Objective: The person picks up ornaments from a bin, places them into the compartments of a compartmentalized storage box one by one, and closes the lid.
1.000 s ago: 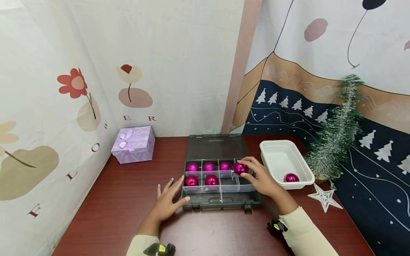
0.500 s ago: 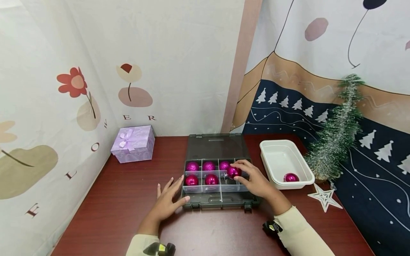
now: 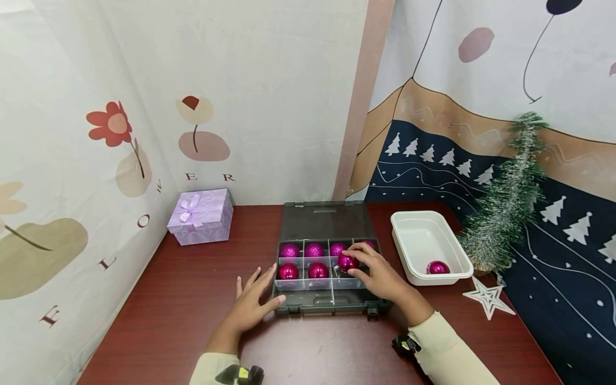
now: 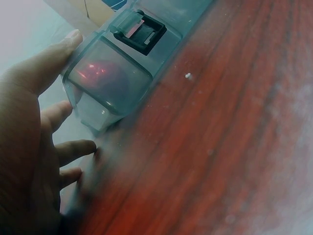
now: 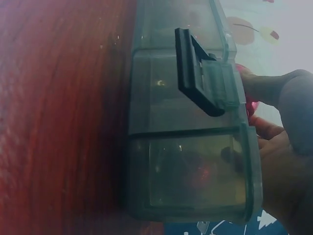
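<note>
Between thumb and fingers my right hand [image 3: 380, 272] pinches a shiny magenta bauble [image 3: 347, 262], low over the third middle-row compartment of a clear divided box [image 3: 308, 309]. That box lies with its lid [image 3: 327, 220] folded back. Glittery magenta baubles [image 3: 314, 249] fill the back row, the rightmost partly behind my fingers. Two shiny baubles [image 3: 318, 270] sit in the middle row at left. With fingers spread, my left hand [image 3: 252, 305] rests against the box's left side. The left wrist view shows its thumb and fingertips [image 4: 61, 112] at the box corner.
Right of the box, a white tray [image 3: 409, 235] holds one magenta bauble [image 3: 437, 267]. Behind the tray stands a small frosted tree [image 3: 505, 208], with a white star [image 3: 488, 297] before it. A lilac gift box [image 3: 202, 216] stands at back left.
My right hand has carried the bauble left and slightly down, from the rightmost back compartment to the third middle-row one. A bauble shows at back right. My left hand stays put.
</note>
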Motion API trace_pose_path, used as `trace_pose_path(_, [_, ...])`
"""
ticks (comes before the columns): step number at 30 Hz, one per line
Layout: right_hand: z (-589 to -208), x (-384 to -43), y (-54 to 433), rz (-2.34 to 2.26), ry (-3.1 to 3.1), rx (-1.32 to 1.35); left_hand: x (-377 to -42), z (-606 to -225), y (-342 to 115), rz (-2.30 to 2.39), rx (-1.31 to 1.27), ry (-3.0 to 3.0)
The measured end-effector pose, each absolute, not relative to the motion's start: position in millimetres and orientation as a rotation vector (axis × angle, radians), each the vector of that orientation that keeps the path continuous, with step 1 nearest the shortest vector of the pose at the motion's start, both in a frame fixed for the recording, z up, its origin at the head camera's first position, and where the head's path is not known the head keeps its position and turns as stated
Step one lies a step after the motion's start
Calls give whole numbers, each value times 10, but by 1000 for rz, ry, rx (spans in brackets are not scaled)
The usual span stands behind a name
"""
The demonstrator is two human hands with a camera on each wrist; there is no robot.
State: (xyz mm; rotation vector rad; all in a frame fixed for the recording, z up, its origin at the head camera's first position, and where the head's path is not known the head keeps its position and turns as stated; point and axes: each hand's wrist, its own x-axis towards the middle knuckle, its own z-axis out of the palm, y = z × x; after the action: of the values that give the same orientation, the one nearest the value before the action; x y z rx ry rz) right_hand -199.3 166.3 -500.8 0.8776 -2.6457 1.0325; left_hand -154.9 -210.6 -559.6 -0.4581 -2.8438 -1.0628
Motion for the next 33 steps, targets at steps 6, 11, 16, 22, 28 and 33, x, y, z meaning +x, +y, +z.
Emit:
trace_pose_path(6, [-5015,-1979,1646,1026,-2699,862,-1551,-5589,-2101,-1065,-462,-2842])
trace_pose_path(11, [-5040,-1981,1643,1023,-2714,868,-1557,-5604,-2102,-1074,-453,-2849])
trace_pose_path(16, [-5061,-2000,1645,999,-2698,897,-1557,-5637,-2108,-1082,-441,-2860])
trace_pose_path(22, [-5072,-2006,1658,1017,-2703,921,-1555,-5628,-2105,-1083,-443,-2850])
trace_pose_path(28, [-5131,-2024,1663,973,-2680,953,-1561,-5611,-2101,-1071,-448,-2851])
trace_pose_path(33, [-5124,-2024,1644,958,-2709,951,-1558,-5600,-2101,-1064,-452,-2855])
